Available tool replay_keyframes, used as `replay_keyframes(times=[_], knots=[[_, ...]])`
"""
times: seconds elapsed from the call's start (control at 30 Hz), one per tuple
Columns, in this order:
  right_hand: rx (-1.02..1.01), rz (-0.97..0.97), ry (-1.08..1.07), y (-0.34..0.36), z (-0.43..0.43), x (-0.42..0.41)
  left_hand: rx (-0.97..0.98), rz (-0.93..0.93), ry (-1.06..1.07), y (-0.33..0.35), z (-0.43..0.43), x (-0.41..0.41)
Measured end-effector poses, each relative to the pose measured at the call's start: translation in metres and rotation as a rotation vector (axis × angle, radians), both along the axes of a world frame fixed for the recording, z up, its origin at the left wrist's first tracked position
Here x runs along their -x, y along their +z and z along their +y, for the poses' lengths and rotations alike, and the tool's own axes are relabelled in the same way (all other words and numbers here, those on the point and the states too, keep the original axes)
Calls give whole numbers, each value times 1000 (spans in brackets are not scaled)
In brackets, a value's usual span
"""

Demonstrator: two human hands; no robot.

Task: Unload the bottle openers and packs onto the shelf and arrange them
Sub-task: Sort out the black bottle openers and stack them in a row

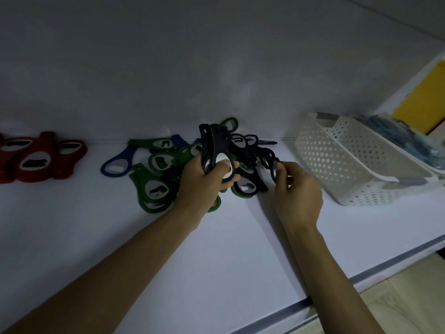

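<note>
A mixed heap of bottle openers lies mid-shelf by the back wall. My left hand [207, 182] grips a stack of black openers [212, 145], held upright above the heap. My right hand [298, 189] pinches another black opener [271, 162] by its ring at the heap's right edge. Green openers [154, 184] spread to the left of my left hand, and a blue opener [118, 162] lies beside them. Red openers [38, 157] sit grouped at the far left.
A white perforated basket [342, 165] stands to the right on the white shelf [216, 261]. Behind it a second white basket [431, 165] holds blue packs [397, 136]. The shelf's front edge [337, 288] runs diagonally at lower right.
</note>
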State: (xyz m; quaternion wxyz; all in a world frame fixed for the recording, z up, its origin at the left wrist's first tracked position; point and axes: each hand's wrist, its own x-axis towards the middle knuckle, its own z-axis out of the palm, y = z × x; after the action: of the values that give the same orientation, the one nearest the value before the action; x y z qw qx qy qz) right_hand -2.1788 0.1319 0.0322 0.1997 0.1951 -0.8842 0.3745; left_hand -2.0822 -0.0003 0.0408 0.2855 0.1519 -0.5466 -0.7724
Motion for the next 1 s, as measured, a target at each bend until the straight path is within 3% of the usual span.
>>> replay_keyframes(times=[0.2,0.43,0.8,1.0], knots=[[191,29,-8,5,0,-3,23,-78,46,0,-1,1],[30,120,39,3,6,7,6,-51,17,2,1,0],[566,259,-87,13,4,3,34,-52,4,3,3,-1],[121,57,83,-2,-1,13,53,-47,-10,3,3,-1]])
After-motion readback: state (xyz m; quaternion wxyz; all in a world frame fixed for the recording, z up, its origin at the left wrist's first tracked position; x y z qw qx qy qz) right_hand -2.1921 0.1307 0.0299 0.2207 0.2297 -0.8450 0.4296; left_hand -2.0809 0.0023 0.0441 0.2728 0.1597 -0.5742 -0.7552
